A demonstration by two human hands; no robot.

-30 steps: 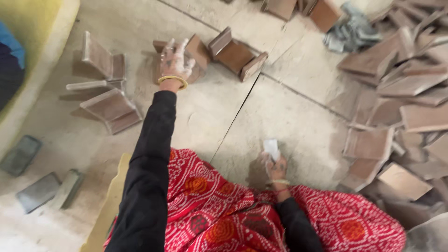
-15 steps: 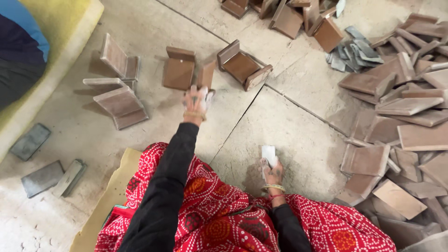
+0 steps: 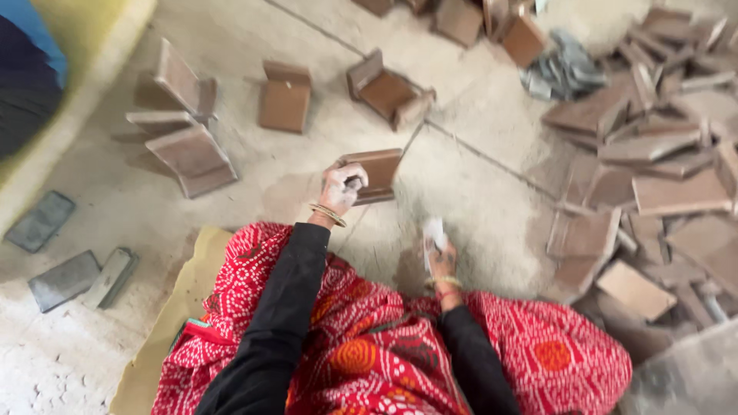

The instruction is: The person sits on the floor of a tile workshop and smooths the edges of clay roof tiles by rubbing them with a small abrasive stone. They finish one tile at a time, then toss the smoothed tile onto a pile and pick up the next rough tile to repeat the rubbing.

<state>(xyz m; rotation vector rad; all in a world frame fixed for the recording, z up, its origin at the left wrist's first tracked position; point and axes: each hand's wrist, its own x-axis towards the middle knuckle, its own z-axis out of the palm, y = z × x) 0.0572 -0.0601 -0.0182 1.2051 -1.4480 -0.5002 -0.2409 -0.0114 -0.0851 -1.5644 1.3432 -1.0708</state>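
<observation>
My left hand (image 3: 340,187), dusty and with bangles at the wrist, grips the near-left corner of a brown clay tile piece (image 3: 380,170) with a raised edge, held just above the concrete floor in front of my knees. My right hand (image 3: 440,257) is lower and closer to my lap, closed around a small pale, whitish piece (image 3: 433,230) that sticks up from the fingers. Both arms wear black sleeves over a red patterned cloth (image 3: 369,338).
Similar brown clay pieces stand on the floor at the back: one (image 3: 284,98) centre, one (image 3: 387,91) beside it, several (image 3: 184,138) at left. A large heap of them (image 3: 653,161) fills the right. Grey flat blocks (image 3: 69,269) lie at left. A person's blue sleeve (image 3: 31,54) shows top left.
My left hand has drawn back from the far pieces toward my knees, bringing one brown clay piece with it. My right hand has stayed near my lap with the pale piece.
</observation>
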